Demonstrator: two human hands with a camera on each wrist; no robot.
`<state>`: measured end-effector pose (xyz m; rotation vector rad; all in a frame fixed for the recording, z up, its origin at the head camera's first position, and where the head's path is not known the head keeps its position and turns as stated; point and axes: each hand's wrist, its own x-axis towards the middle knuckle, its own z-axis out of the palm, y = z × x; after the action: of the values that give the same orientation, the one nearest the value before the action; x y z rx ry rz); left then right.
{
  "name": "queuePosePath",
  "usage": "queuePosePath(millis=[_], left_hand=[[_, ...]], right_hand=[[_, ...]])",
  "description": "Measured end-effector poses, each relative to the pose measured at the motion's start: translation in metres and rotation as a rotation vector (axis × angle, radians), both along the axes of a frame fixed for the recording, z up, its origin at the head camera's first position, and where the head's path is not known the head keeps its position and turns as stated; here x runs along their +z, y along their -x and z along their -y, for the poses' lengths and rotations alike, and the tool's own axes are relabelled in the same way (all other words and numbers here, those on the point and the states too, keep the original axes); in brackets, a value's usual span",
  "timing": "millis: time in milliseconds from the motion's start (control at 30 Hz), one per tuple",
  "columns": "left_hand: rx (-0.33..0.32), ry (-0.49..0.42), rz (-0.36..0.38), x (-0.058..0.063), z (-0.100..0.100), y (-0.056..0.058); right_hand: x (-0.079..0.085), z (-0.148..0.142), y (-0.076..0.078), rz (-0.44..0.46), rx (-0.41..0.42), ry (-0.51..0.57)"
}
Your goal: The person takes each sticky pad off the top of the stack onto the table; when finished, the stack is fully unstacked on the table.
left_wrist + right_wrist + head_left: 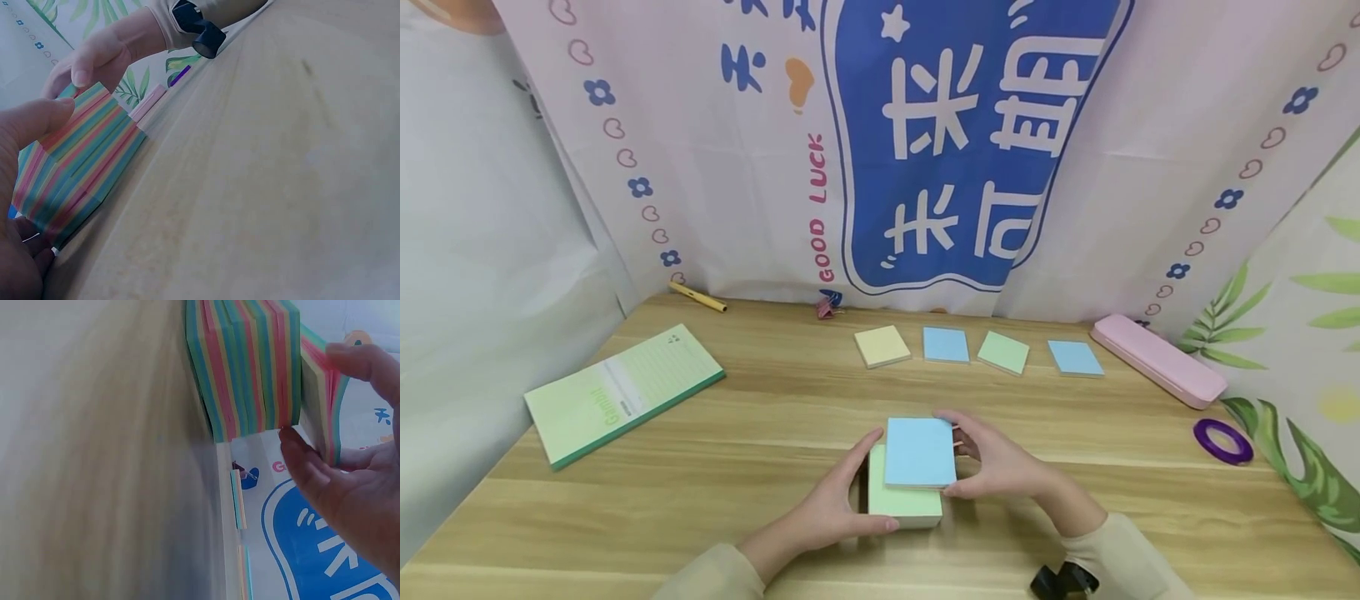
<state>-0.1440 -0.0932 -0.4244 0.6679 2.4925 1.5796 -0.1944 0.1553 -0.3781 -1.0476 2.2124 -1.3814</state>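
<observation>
A thick stack of sticky notes [904, 504] with a green top stands near the front of the table; its sides show coloured stripes in both wrist views. My left hand [827, 510] grips it, thumb at the near edge and fingers along the left side. Over its far part sits a thinner blue-topped sticky note pad [921, 451], which my right hand [1003, 462] holds by its right side between thumb and fingers. In the right wrist view, this pad [322, 394] is tilted against the striped stack [244, 369], its layers slightly fanned.
Behind lie a yellow pad [882, 347], a blue pad [946, 344], a green pad [1003, 352] and another blue pad [1075, 357]. A notebook [625, 392] and yellow pen [698, 297] lie left; a pink case [1157, 360] and purple tape roll [1202, 425] lie right.
</observation>
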Motion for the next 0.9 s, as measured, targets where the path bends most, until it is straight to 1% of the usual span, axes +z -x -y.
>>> queuePosePath(millis=[67, 200, 267, 433, 533, 633, 767, 833, 900], left_hand=[[-0.003, -0.004, 0.003, 0.000, 0.000, 0.000], [-0.004, -0.019, -0.010, 0.000, -0.001, 0.001], [-0.002, -0.017, -0.017, 0.000, -0.001, 0.001], [0.010, 0.004, -0.023, 0.000, -0.002, 0.000], [0.007, 0.001, -0.019, 0.001, -0.001, 0.000], [0.004, 0.001, -0.021, 0.002, 0.000, 0.000], [0.003, 0.005, -0.028, 0.002, 0.000, -0.001], [0.002, 0.001, -0.029, 0.002, 0.000, -0.001], [-0.002, -0.002, -0.026, 0.002, 0.000, -0.001]], right_hand=[[-0.001, 0.001, -0.001, -0.025, -0.006, -0.040], [-0.001, 0.003, -0.002, -0.124, -0.008, -0.103], [-0.002, 0.004, -0.003, -0.156, -0.006, -0.121], [-0.005, 0.003, -0.001, -0.162, -0.006, -0.126], [-0.005, 0.003, 0.002, -0.138, -0.014, -0.127], [-0.003, 0.003, 0.006, -0.080, -0.028, -0.103], [-0.001, 0.003, 0.017, 0.034, -0.036, -0.005], [-0.001, 0.004, 0.024, 0.082, -0.030, 0.045], [0.000, 0.005, 0.031, 0.119, -0.029, 0.073]])
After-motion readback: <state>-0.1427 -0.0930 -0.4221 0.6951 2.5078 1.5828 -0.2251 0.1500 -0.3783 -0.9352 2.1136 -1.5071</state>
